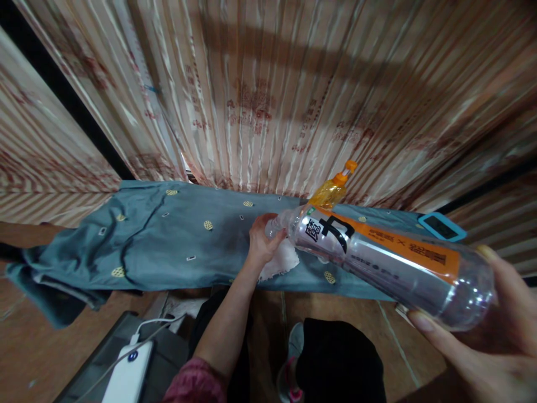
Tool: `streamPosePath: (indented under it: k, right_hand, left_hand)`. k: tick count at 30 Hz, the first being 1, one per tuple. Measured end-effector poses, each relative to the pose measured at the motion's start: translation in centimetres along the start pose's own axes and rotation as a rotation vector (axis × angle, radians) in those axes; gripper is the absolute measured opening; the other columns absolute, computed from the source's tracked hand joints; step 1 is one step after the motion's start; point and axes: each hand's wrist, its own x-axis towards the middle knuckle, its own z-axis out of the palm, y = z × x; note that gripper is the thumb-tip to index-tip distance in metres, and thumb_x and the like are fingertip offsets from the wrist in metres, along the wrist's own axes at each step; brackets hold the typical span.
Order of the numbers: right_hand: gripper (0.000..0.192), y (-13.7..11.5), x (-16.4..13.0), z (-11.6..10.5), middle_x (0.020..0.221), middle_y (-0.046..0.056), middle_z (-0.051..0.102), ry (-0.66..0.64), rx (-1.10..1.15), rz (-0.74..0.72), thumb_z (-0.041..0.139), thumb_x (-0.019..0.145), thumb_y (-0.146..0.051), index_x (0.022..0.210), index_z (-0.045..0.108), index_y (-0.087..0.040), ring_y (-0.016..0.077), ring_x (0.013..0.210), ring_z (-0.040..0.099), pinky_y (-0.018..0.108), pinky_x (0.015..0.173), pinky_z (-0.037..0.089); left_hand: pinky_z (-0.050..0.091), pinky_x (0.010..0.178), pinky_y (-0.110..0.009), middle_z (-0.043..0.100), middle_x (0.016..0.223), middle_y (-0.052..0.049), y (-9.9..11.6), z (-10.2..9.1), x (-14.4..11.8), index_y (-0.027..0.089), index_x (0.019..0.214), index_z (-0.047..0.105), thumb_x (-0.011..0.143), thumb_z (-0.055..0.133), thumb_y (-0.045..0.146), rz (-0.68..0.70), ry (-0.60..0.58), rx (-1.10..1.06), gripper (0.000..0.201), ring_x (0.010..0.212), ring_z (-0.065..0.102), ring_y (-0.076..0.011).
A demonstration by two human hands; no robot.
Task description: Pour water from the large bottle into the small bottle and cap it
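A large clear plastic bottle (403, 263) with an orange and silver label and dark characters is held tilted above the cloth-covered surface, its base towards me at the right. The fingers of my left hand (263, 239) are closed round its narrow neck at the far end. My right hand (499, 341) grips the base, thumb below and fingers on the far side. A white cloth or tissue (282, 262) with a ragged edge shows just under my left hand; whether that hand also holds it, I cannot tell. Behind the bottle stands a yellow bottle with an orange top (331, 191).
The blue-grey cloth (168, 240) with yellow prints covers a long narrow surface. A blue-framed device (442, 226) with a dark display lies at its right end. Pleated curtains (260, 101) hang behind. At lower left, a white power bank (129, 372) with a cable rests on a grey box.
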Motion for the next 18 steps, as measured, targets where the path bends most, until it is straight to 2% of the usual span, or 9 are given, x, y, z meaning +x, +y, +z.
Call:
streamPosePath:
  k: [3,8,11,15,18]
  right_hand:
    - [0.093,-0.2,0.2,0.2,0.145,0.005,0.06,0.021,0.018,0.019,0.097,0.045,-0.034,0.133,0.067,-0.041,0.0475,0.138,0.049,0.075,0.093,0.055]
    - [0.092,-0.7,0.4,0.2,0.141,0.003,0.063,-0.011,0.009,-0.019,0.097,0.047,-0.039,0.134,0.066,-0.044,0.0436,0.133,0.054,0.076,0.107,0.045]
    - [0.09,-0.7,0.6,-0.1,0.14,0.002,0.063,-0.032,0.002,-0.033,0.096,0.052,-0.039,0.136,0.064,-0.045,0.0402,0.126,0.058,0.071,0.102,0.05]
    - [0.089,-0.6,1.1,-0.1,0.146,0.002,0.059,-0.061,0.02,-0.09,0.094,0.056,-0.035,0.139,0.063,-0.04,0.0382,0.135,0.054,0.056,0.087,0.06]
    - [0.086,-0.2,1.2,-0.2,0.148,0.001,0.058,-0.066,0.02,-0.123,0.093,0.056,-0.035,0.137,0.065,-0.041,0.0381,0.138,0.051,0.054,0.086,0.062]
  left_hand:
    - [0.056,0.096,-0.045,0.079,0.108,-0.012,0.0,0.1,0.0,0.018,0.108,0.071,0.082,0.069,0.055,-0.013,-0.002,0.013,0.045,0.104,0.074,-0.0312]
    - [0.056,0.097,-0.044,0.079,0.109,-0.012,0.1,0.1,0.0,0.018,0.108,0.07,0.08,0.071,0.05,-0.012,0.009,0.016,0.042,0.105,0.074,-0.0308]
    - [0.056,0.098,-0.045,0.078,0.109,-0.012,0.1,0.0,0.0,0.018,0.108,0.069,0.08,0.071,0.048,-0.002,0.0,0.012,0.041,0.106,0.074,-0.0313]
    - [0.057,0.097,-0.044,0.078,0.11,-0.012,0.0,-0.1,0.0,0.017,0.108,0.069,0.079,0.073,0.046,-0.006,-0.006,0.019,0.041,0.106,0.074,-0.0313]
    - [0.057,0.096,-0.043,0.079,0.109,-0.012,0.1,-0.1,-0.1,0.018,0.107,0.069,0.079,0.074,0.045,-0.011,-0.007,0.025,0.039,0.104,0.074,-0.0311]
